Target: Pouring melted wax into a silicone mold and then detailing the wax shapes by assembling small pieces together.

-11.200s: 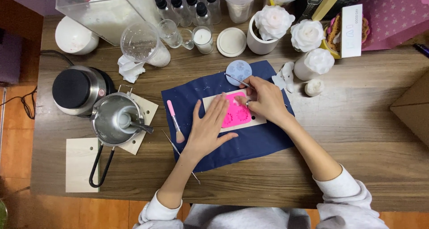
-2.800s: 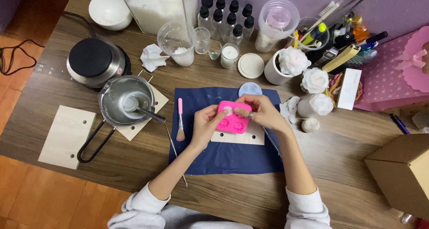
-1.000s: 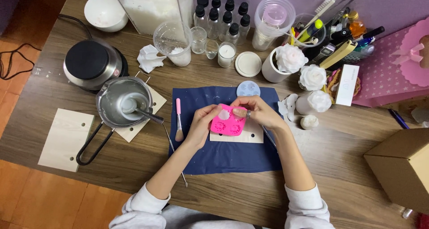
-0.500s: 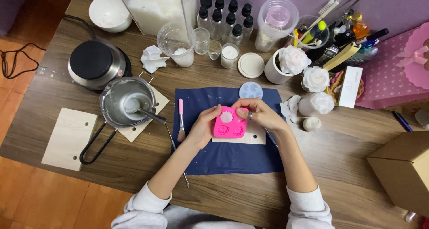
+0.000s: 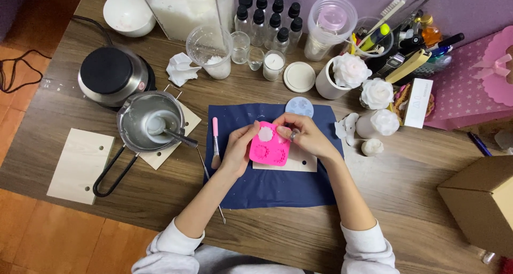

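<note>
Pink silicone mould [image 5: 270,151] now lifted off blue cloth [image 5: 267,183]; left hand [image 5: 238,151] grips its edge, right hand [image 5: 302,135] pinches a white wax flower [image 5: 265,133] in one cavity.

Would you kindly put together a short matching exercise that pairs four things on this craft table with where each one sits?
Things:
1. pink mould
2. metal pouring pot
3. pink-handled brush
4. cardboard box

Places:
A. at the right edge of the wooden table
B. lying on the blue cloth, by the left hand
C. held between both hands, the right hand at its top edge
D. on a wooden board, beside the black hot plate

Pairs: 1-C, 2-D, 3-B, 4-A
</note>
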